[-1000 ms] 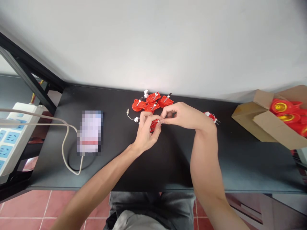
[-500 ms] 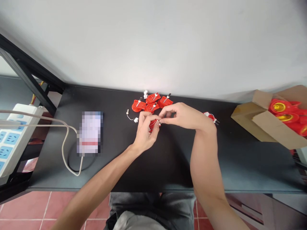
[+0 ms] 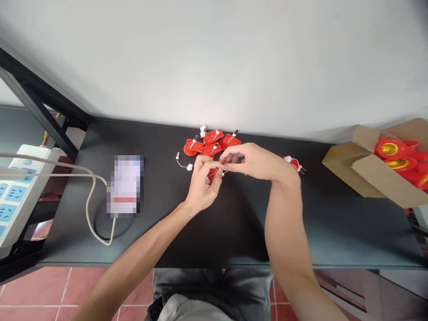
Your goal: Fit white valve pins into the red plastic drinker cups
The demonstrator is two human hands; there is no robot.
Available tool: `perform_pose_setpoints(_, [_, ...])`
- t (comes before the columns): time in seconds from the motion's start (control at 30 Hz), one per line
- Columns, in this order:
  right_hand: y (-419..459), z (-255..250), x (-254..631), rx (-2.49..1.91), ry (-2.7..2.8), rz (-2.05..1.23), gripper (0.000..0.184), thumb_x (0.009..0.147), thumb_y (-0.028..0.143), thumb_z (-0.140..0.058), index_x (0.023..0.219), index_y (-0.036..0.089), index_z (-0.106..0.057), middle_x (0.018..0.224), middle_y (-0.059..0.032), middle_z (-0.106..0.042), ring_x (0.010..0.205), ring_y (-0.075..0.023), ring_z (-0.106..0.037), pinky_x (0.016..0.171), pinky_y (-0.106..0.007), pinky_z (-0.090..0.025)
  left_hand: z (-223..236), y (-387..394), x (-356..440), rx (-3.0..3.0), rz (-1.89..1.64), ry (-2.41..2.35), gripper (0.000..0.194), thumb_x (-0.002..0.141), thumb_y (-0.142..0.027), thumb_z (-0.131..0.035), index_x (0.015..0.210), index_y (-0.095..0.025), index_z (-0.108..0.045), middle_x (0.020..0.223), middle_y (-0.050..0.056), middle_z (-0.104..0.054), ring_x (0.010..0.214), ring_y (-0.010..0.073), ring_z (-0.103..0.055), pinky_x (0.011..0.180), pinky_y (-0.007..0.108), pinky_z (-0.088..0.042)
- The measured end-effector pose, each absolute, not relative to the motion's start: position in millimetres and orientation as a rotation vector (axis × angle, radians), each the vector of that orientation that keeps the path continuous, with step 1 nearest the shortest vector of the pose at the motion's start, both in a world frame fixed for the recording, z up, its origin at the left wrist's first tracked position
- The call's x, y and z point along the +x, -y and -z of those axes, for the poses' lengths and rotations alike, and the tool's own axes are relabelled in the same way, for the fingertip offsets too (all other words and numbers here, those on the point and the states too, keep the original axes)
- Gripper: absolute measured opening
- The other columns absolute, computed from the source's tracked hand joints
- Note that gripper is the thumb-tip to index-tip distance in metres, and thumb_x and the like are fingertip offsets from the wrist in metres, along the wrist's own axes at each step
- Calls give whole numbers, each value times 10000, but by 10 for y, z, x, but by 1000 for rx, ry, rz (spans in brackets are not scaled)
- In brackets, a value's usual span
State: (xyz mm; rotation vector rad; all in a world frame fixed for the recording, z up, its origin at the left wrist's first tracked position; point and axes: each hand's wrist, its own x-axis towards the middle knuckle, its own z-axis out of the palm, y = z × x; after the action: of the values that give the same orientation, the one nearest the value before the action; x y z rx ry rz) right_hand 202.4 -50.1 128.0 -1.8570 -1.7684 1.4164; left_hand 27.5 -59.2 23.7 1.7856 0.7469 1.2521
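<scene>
One power strip (image 3: 16, 189) lies far left of the red part (image 3: 214, 174) held mid-surface, and one phone (image 3: 125, 185), pixelated from view, rests nearer on that same side, white cable (image 3: 88, 203) looping beside it on the black surface (image 3: 157, 187). Just left of the held part sits one loose white connector (image 3: 189, 167) on a short lead. One left hand (image 3: 203, 186) grips the red part, fingers bent around it and hiding much of its shape. Just beyond it, four red shells (image 3: 230, 141) cluster together, each bearing one metal-tipped pin, with white plastic pieces (image 3: 203, 131) at the cluster's back edge. One right hand (image 3: 252, 161), thumb and finger pinched together, grasps a thin white wire (image 3: 226, 171) at the held part's right edge. Farther right lies one red-and-white piece (image 3: 292, 162) with two prongs, partly behind the wrist. Well to the right stands one open cardboard box (image 3: 351, 171) holding at least three red housings (image 3: 397, 164), two showing gold-coloured centres.
</scene>
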Motion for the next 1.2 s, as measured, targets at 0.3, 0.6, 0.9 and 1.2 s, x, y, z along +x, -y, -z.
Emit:
perform_pose_setpoints(0.3, [504, -1294, 2027, -1834, 1767, -1441, 182, 824, 319, -630, 944, 219, -725, 925, -26, -757, 864, -194, -690, 800, -365, -508, -201, 582, 274, 1751, -1243, -761, 110, 996, -174, -546, 1070, -241, -592, 987, 28, -482, 903, 127, -560, 794, 298, -546])
perform_pose_setpoints(0.6, [504, -1307, 2014, -1844, 1795, -1441, 165, 842, 293, -624, 956, 214, -713, 929, -26, -754, 849, -187, -687, 798, -357, -513, -197, 580, 275, 1755, -1249, -766, 83, 994, -197, -565, 1060, -237, -595, 984, 25, -492, 908, 128, -564, 785, 292, -537])
perform_pose_setpoints(0.9, [507, -1299, 2011, -1856, 1823, -1415, 153, 850, 288, -613, 940, 223, -718, 901, -29, -745, 813, -189, -676, 775, -359, -508, -209, 581, 275, 1766, -1232, -780, 46, 998, -221, -567, 998, -230, -612, 970, 29, -504, 907, 142, -564, 785, 307, -532])
perform_pose_setpoints(1.2, [497, -1282, 2014, -1865, 1842, -1421, 160, 868, 278, -600, 974, 219, -704, 924, -28, -746, 831, -186, -677, 775, -350, -508, -218, 566, 278, 1652, -1189, -778, 26, 981, -213, -594, 973, -228, -613, 965, 22, -499, 868, 119, -568, 775, 283, -543])
